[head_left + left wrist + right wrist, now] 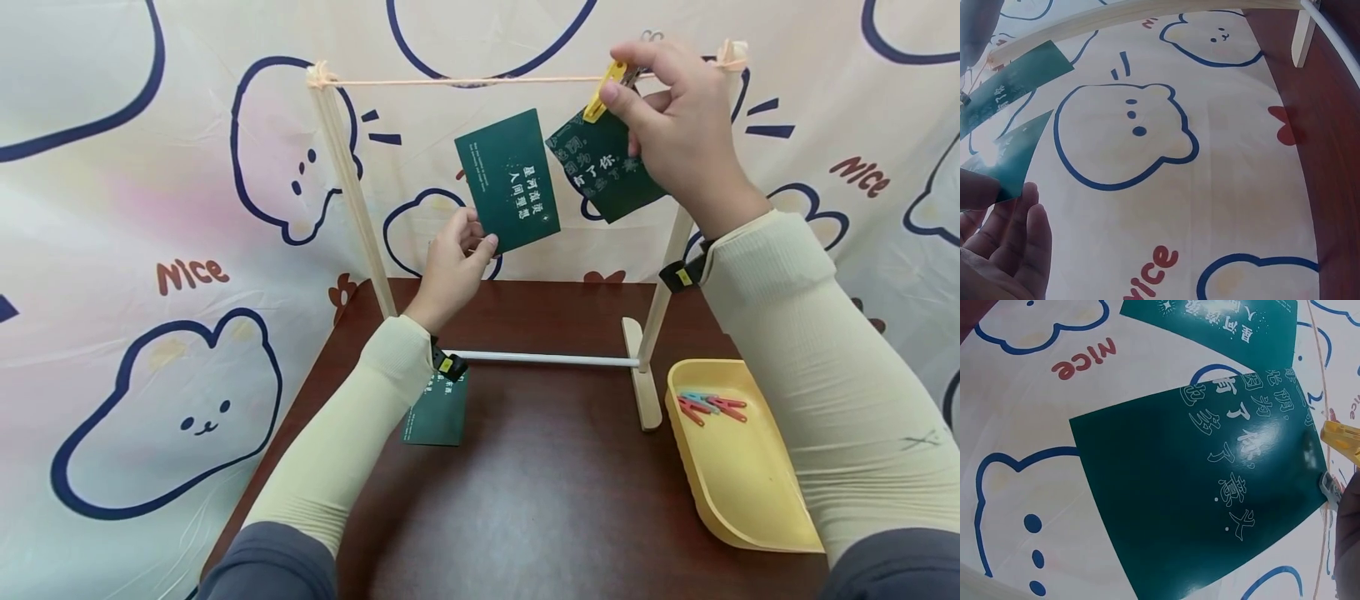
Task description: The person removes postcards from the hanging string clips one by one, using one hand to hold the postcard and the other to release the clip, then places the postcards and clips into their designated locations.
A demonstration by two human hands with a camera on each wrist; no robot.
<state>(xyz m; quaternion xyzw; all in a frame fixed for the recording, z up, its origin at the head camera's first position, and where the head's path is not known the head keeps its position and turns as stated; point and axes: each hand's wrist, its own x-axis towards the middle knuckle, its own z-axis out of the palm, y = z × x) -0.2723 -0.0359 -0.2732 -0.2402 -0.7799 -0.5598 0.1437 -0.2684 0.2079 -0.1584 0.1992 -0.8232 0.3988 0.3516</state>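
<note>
My left hand pinches the lower corner of a dark green card with white writing, lifted below the string. In the left wrist view, the thumb lies over that card. My right hand holds a yellow clothespin at the string. Just below it is a second green card, tilted, its upper right part hidden behind the hand. A metal clip sits at that card's corner in the right wrist view; whether the yellow clothespin touches the card, I cannot tell.
A wooden stand with two posts carries the string, and a white bar runs low across it. Another green card lies on the brown table. At the right, a yellow tray holds several red and blue clothespins.
</note>
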